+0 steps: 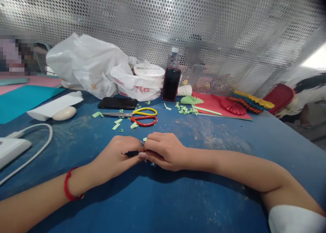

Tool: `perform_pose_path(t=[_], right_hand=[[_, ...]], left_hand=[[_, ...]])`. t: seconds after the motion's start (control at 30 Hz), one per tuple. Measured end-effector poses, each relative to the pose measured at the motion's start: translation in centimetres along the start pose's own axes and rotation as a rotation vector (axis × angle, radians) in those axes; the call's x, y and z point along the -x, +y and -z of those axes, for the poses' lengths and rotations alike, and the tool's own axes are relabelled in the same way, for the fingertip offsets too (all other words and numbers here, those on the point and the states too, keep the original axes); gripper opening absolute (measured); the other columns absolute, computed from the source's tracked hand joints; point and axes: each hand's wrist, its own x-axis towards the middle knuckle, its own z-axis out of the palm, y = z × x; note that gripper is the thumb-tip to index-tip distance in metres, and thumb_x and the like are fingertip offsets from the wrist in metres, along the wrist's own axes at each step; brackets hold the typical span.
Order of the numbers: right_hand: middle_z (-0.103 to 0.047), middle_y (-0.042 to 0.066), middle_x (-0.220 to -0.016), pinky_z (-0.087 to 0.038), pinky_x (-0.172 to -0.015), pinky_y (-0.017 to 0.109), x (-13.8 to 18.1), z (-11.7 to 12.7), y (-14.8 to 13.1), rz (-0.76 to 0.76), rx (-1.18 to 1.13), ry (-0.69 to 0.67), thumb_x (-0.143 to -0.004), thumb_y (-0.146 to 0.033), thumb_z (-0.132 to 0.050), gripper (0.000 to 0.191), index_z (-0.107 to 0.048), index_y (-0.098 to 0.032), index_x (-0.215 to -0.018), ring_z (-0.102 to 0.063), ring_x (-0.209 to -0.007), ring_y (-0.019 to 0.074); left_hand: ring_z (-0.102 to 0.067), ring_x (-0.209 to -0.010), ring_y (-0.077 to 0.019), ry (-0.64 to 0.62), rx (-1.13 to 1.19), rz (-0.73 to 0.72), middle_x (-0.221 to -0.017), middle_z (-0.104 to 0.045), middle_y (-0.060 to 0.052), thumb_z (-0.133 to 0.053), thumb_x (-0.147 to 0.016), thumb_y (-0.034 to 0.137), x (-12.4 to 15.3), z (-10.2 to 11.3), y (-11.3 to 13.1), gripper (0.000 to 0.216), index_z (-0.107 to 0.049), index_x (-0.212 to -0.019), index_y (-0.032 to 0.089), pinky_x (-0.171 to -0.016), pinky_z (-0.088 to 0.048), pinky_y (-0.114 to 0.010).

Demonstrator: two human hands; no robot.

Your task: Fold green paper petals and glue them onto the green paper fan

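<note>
blue tabletop (191,199), 2 hands (115,153) (169,151) together

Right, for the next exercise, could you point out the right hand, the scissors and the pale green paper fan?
Right hand (166,150), head view: on the back of the hand.
Scissors (129,114), head view: on the metal just before the handles.
Pale green paper fan (191,100), head view: on its pleats.
</note>
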Motion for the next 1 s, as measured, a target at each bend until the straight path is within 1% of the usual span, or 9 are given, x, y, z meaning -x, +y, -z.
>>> perform_pose_path(t=[0.13,0.23,0.33,0.53,0.67,0.73,0.83,0.93,1.0], right_hand=[[-0.058,0.002,-0.076,-0.038,-0.065,0.025,0.1,0.0,0.3,0.051,-0.110,-0.022,-0.105,-0.030,-0.041,0.028,-0.052,-0.019,-0.082,-0.050,-0.071,0.0146],[-0.061,0.003,-0.077,-0.041,-0.069,0.024,0.1,0.0,0.6,0.033,-0.223,-0.041,-0.105,-0.030,-0.043,0.027,-0.053,-0.019,-0.082,-0.055,-0.073,0.0140],[-0.064,0.002,-0.078,-0.042,-0.069,0.023,0.1,0.0,0.8,-0.015,-0.295,-0.039,-0.106,-0.032,-0.041,0.030,-0.053,-0.019,-0.081,-0.057,-0.072,0.0127],[-0.062,0.001,-0.074,-0.038,-0.062,0.023,0.3,-0.3,0.8,0.044,-0.207,-0.016,-0.106,-0.036,-0.037,0.033,-0.050,-0.020,-0.081,-0.054,-0.068,0.0126],[-0.061,0.001,-0.075,-0.038,-0.063,0.023,0.6,-0.2,1.2,0.043,-0.187,-0.007,-0.105,-0.034,-0.037,0.029,-0.050,-0.020,-0.083,-0.053,-0.068,0.0125],[-0.059,0.000,-0.072,-0.038,-0.063,0.023,0.8,0.5,2.4,-0.035,-0.186,0.097,-0.104,-0.033,-0.039,0.030,-0.051,-0.020,-0.080,-0.051,-0.064,0.0119],[-0.054,-0.003,-0.065,-0.036,-0.061,0.023,1.3,2.1,6.3,-0.381,-0.115,0.432,-0.101,-0.039,-0.047,0.035,-0.052,-0.020,-0.072,-0.048,-0.059,0.0110],[-0.047,-0.005,-0.055,-0.034,-0.060,0.026,2.0,3.5,10.9,-0.710,0.028,0.705,-0.085,-0.047,-0.069,0.043,-0.049,-0.020,-0.059,-0.043,-0.055,0.0108],[-0.042,-0.006,-0.050,-0.033,-0.057,0.026,2.4,3.8,13.0,-0.788,0.020,0.775,-0.087,-0.046,-0.067,0.047,-0.044,-0.021,-0.055,-0.040,-0.051,0.0104]], left_hand=[[-0.055,-0.054,-0.0069,0.014,-0.012,-0.022,-0.060,-0.063,0.003,-0.060,-0.094,0.026,-0.2,0.0,0.2,0.027,-0.063,-0.068,0.017,-0.055,-0.038,-0.016],[-0.059,-0.055,-0.0064,-0.005,0.058,0.053,-0.063,-0.066,0.004,-0.064,-0.091,0.022,-0.2,0.0,0.2,0.021,-0.067,-0.070,0.018,-0.056,-0.040,-0.015],[-0.064,-0.059,-0.0080,-0.070,0.188,0.146,-0.067,-0.071,0.004,-0.063,-0.090,0.020,-0.2,0.2,0.2,0.019,-0.070,-0.072,0.019,-0.059,-0.044,-0.015],[-0.068,-0.062,-0.0093,-0.135,0.332,0.262,-0.067,-0.075,0.004,-0.064,-0.087,0.021,-0.1,0.1,0.7,0.020,-0.072,-0.069,0.021,-0.061,-0.048,-0.015],[-0.069,-0.061,-0.0116,-0.083,0.294,0.340,-0.067,-0.075,0.003,-0.069,-0.085,0.029,-0.2,-0.3,0.9,0.017,-0.076,-0.071,0.023,-0.060,-0.050,-0.016],[-0.071,-0.067,-0.0140,0.002,0.256,0.419,-0.074,-0.078,0.002,-0.075,-0.081,0.035,-0.5,-0.2,1.0,0.012,-0.079,-0.077,0.024,-0.064,-0.053,-0.018],[-0.072,-0.069,-0.0158,0.133,0.221,0.517,-0.079,-0.079,-0.001,-0.078,-0.076,0.045,-1.1,0.2,1.0,0.023,-0.079,-0.084,0.023,-0.064,-0.055,-0.019],[-0.072,-0.067,-0.0151,0.188,0.206,0.515,-0.073,-0.077,-0.001,-0.075,-0.079,0.045,-1.4,0.6,1.0,0.024,-0.079,-0.083,0.021,-0.062,-0.056,-0.019],[-0.072,-0.067,-0.0146,0.183,0.196,0.469,-0.073,-0.077,-0.001,-0.073,-0.082,0.042,-1.4,0.7,1.0,0.022,-0.078,-0.083,0.021,-0.064,-0.056,-0.020]])
